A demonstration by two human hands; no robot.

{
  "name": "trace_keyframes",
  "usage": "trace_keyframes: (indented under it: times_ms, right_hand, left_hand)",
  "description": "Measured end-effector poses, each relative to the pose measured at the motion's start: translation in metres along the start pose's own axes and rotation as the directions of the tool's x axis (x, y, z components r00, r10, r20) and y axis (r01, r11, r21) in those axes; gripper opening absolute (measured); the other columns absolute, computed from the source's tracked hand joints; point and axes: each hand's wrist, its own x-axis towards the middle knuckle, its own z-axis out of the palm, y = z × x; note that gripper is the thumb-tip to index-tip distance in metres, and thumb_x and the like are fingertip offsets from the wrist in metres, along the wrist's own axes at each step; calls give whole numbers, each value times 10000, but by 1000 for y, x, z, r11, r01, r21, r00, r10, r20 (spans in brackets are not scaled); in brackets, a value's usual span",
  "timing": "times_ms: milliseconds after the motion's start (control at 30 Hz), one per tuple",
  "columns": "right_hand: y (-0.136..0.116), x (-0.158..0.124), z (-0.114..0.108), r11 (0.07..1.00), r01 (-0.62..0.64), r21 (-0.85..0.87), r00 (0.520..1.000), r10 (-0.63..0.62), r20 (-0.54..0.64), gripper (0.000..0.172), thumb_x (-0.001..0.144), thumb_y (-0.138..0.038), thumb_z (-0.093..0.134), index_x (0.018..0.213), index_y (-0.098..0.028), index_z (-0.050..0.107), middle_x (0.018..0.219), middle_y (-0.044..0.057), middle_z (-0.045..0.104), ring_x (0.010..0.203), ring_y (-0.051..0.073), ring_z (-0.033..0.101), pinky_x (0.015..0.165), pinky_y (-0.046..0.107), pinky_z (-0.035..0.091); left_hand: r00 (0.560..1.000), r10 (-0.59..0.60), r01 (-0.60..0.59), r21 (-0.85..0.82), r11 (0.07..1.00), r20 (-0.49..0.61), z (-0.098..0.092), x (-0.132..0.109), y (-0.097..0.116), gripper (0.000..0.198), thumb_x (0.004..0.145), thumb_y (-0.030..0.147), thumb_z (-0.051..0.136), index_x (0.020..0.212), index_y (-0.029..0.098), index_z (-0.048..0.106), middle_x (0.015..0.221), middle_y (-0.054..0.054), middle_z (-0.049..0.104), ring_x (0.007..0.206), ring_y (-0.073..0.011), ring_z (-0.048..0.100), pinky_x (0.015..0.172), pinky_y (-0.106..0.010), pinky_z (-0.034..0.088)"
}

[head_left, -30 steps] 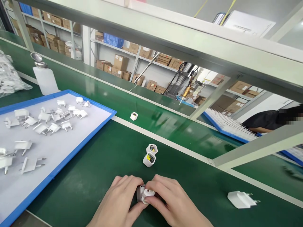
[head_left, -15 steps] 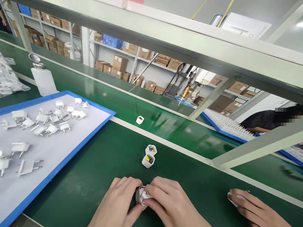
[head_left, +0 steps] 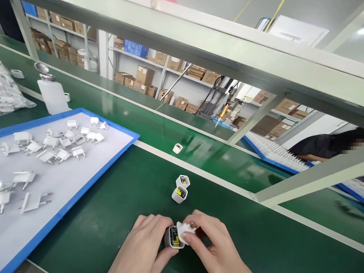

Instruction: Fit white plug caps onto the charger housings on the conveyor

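Note:
My left hand [head_left: 148, 240] grips a white charger housing [head_left: 167, 239] whose open end shows yellow and dark electronic parts. In my right hand [head_left: 213, 242], between thumb and fingers, is a white plug cap [head_left: 184, 230] with two metal pins. The cap is tilted at the right rim of the housing, leaving most of the opening uncovered. Beyond my hands two more open housings stand touching each other, a nearer one [head_left: 179, 195] and a farther one [head_left: 182, 181], with parts visible inside.
A blue-rimmed tray [head_left: 93, 189] at left holds several white plug caps. Behind it stand a pump bottle [head_left: 52, 94] and a plastic bag [head_left: 13, 94]. Another charger piece [head_left: 178, 148] lies on the green strip beyond the white line. A slanted metal post [head_left: 307, 174] rises at right.
My right hand has drawn the plug cap right and tilted it, exposing the housing's inside. Another person's hand at lower right has left view. The charger piece on the strip has shifted right.

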Motion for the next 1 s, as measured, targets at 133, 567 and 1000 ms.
trace_keyframes:
  times_ms: [133,567,1000]
  right_hand:
    - [0,0,-1,999,7,36,1000,-7,1,136,1042,-318,507,978,-229,588,798,-1,659,689,144,616,639,253,437]
    - [-1,5,6,993,114,44,976,-120,184,137,1051,-217,462,965,-190,565,779,18,578,662,146,445,594,286,292]
    - [-11,-1,19,994,95,-59,990,-88,107,157,1020,-145,424,883,-188,487,744,8,502,654,149,380,576,287,253]
  left_hand:
    - [1000,14,-14,2,1000,12,1,-2,-3,167,933,175,600,1087,240,606,1054,-17,665,926,-222,560,774,-295,401]
    - [991,118,-116,28,993,-58,7,-4,-7,110,961,179,526,1033,238,586,984,-10,659,870,-201,582,788,-292,424]
    - [995,84,-85,-16,996,-46,10,-7,-9,145,980,210,478,1082,254,571,1039,-23,647,901,-218,572,781,-307,443]
